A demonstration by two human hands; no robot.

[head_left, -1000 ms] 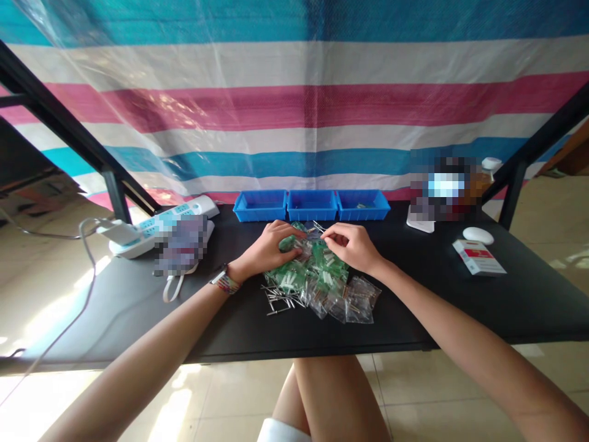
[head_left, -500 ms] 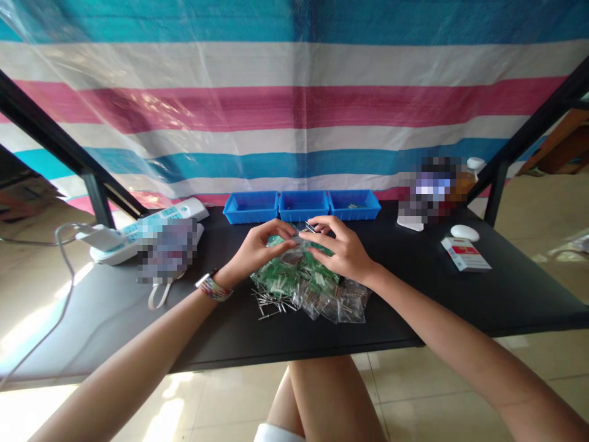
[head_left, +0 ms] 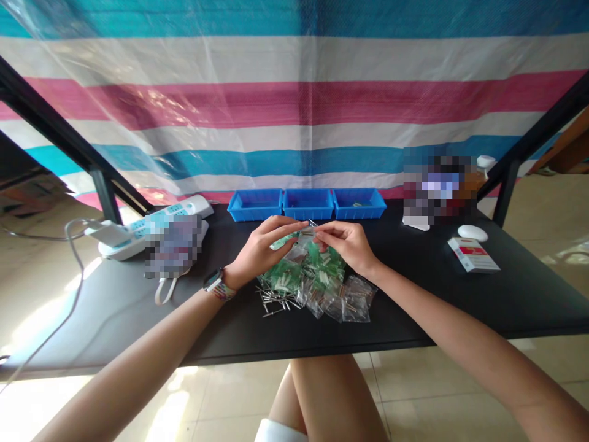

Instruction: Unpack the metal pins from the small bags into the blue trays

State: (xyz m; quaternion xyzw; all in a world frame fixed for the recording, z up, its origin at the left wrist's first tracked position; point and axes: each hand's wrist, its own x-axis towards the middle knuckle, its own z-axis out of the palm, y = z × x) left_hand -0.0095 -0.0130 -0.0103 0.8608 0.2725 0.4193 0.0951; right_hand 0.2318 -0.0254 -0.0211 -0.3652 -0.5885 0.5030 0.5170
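Observation:
A heap of small clear plastic bags point(head_left: 317, 279) with green and white parts lies mid-table, with loose metal pins point(head_left: 275, 301) at its left edge. My left hand point(head_left: 262, 248) and my right hand point(head_left: 345, 242) hover over the far side of the heap. Both pinch one small clear bag point(head_left: 306, 236) between their fingertips, with thin metal pins sticking out of its top. A banded watch is on my left wrist.
Three blue trays point(head_left: 307, 204) stand in a row behind the heap. A white power strip point(head_left: 151, 224) with a cable lies at the left, a white mouse point(head_left: 472, 232) and a red-white box point(head_left: 473, 255) at the right. A striped tarp hangs behind the black table point(head_left: 460, 294).
Both hands rose from the heap and drew together, holding a small bag between them. The camera view shifted slightly.

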